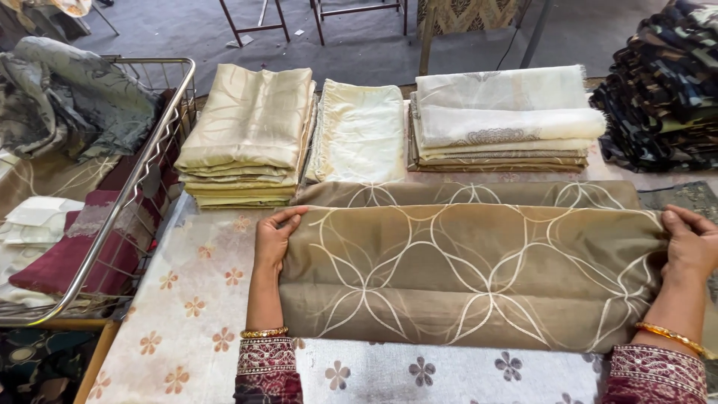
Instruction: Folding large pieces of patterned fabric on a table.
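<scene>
Embroidered maroon cuffs and gold bangles were seen nearest, with a folded brown cloth (471, 277) held at both ends.

Its left edge was pinched by the left hand (274, 238), fingers curled over the fold; its right edge was gripped likewise by the right hand (689, 243). It was laid across a floral-covered tabletop (187, 314), whose near left part was left bare. Behind it, just apart, a cream stack (250, 135), a pale folded piece (359, 131) and a beige stack (501, 120) were ranged; a wire basket (149, 150) bounded the left.
</scene>
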